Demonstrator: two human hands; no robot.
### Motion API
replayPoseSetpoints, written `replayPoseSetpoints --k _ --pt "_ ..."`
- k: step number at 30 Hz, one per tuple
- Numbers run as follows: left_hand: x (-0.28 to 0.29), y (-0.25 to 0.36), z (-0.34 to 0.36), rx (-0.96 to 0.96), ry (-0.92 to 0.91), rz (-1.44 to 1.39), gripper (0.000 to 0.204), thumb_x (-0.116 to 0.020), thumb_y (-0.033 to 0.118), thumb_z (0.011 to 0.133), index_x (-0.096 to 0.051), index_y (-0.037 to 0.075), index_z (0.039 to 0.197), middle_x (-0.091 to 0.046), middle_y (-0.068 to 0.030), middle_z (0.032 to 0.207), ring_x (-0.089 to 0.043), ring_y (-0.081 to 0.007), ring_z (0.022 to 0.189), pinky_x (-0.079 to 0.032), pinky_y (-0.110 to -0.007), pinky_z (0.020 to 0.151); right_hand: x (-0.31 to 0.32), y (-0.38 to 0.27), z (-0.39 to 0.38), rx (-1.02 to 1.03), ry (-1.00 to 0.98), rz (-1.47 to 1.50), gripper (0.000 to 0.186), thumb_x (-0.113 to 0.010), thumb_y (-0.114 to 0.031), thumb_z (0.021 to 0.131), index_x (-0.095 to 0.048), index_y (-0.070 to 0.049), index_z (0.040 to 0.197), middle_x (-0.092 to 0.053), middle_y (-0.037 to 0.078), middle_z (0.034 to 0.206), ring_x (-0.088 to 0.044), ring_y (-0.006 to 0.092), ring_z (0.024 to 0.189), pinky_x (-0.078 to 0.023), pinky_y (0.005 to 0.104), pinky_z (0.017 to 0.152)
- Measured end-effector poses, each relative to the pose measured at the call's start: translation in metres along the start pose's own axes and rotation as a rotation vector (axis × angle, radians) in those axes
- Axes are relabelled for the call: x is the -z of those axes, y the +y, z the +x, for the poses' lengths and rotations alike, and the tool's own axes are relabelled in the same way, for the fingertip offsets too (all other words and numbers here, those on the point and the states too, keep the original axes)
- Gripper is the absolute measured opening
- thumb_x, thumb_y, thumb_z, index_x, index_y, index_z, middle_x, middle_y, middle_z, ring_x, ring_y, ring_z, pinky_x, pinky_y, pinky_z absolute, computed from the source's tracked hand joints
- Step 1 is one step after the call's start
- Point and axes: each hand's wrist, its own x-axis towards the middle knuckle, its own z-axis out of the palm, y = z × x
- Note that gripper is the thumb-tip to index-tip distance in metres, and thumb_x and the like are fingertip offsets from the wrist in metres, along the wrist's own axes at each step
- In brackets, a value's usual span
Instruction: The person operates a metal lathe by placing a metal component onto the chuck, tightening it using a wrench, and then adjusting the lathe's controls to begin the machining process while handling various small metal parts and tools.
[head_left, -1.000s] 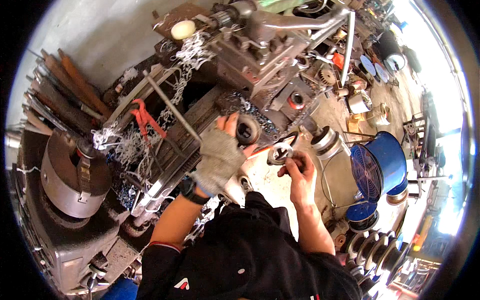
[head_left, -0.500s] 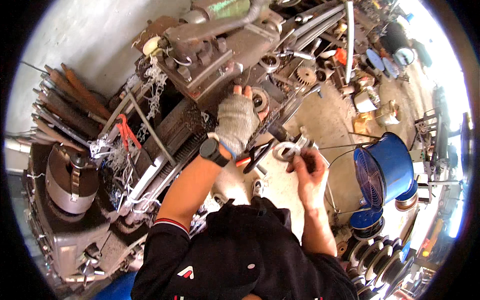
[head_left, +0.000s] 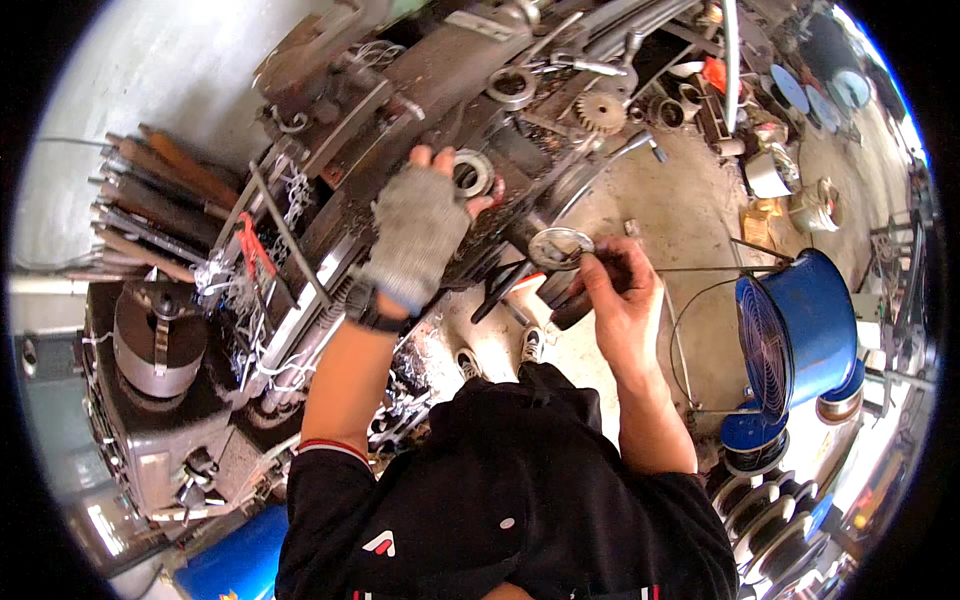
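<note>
My left hand (head_left: 425, 225), in a grey knitted glove with bare fingertips, is over the bed of a dark, greasy machine (head_left: 350, 180). Its fingers and thumb are closed around a thick metal ring (head_left: 472, 174), which resembles a bearing. To the right, my bare right hand (head_left: 622, 290) has blackened fingers. Between thumb and fingers it pinches the edge of a round, bright-rimmed metal piece (head_left: 556, 247); its exact kind cannot be made out. Just below that piece is a dark, round part (head_left: 568, 305), partly hidden by my fingers.
A toothed gear (head_left: 600, 113), another metal ring (head_left: 512, 88) and loose tools lie at the far side. Red-handled pliers (head_left: 252, 245) rest among white shreds at left. A blue drum fan (head_left: 800, 325) stands at right, with wire spools (head_left: 765, 525) below it.
The view has shifted slightly. My left hand and the thick ring have moved left and away from me. The round piece in my right hand has tilted and moved up and left.
</note>
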Motion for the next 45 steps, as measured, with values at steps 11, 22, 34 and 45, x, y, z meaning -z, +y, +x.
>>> replayPoseSetpoints --k 11,22,34,45 --pt "-0.020 0.057 -0.097 -0.133 -0.212 -1.148 0.017 -0.068 0.015 0.094 -0.070 0.000 0.102 -0.067 -0.0090 0.095 -0.063 -0.0184 0.086 -0.050 -0.032 0.077 0.020 -0.006 -0.031 -0.040 0.011 0.291 0.018 -0.071 -0.002 0.092 -0.063 0.004 0.107 -0.070 0.007 0.088 -0.064 0.0124 0.068 -0.053 0.0269 0.064" --pt "-0.010 0.053 -0.124 -0.191 -0.628 -1.386 0.027 -0.070 0.020 0.093 -0.069 -0.002 0.108 -0.072 -0.0090 0.100 -0.067 -0.0177 0.090 -0.053 -0.030 0.081 0.023 0.024 -0.080 -0.159 0.093 0.632 0.022 -0.078 -0.013 0.089 -0.071 0.004 0.101 -0.071 0.009 0.082 -0.064 0.0156 0.063 -0.054 0.0282 0.059" --pt "-0.017 0.050 -0.138 -0.289 -0.604 -1.239 0.026 -0.071 0.016 0.092 -0.071 -0.004 0.108 -0.069 -0.0082 0.100 -0.066 -0.0170 0.095 -0.052 -0.030 0.086 0.012 0.016 -0.111 0.035 0.193 -0.092 0.026 -0.068 -0.021 0.097 -0.074 0.001 0.109 -0.073 0.007 0.084 -0.066 0.0108 0.080 -0.053 0.0281 0.072" --pt "-0.010 0.056 -0.142 -0.437 -0.493 -1.084 0.019 -0.076 0.014 0.087 -0.073 0.002 0.101 -0.070 -0.0108 0.098 -0.066 -0.0230 0.093 -0.051 -0.035 0.082 0.009 0.025 -0.114 -0.048 0.155 0.160 0.027 -0.067 -0.025 0.099 -0.074 0.001 0.101 -0.066 -0.002 0.078 -0.053 0.0052 0.074 -0.046 0.0252 0.065"
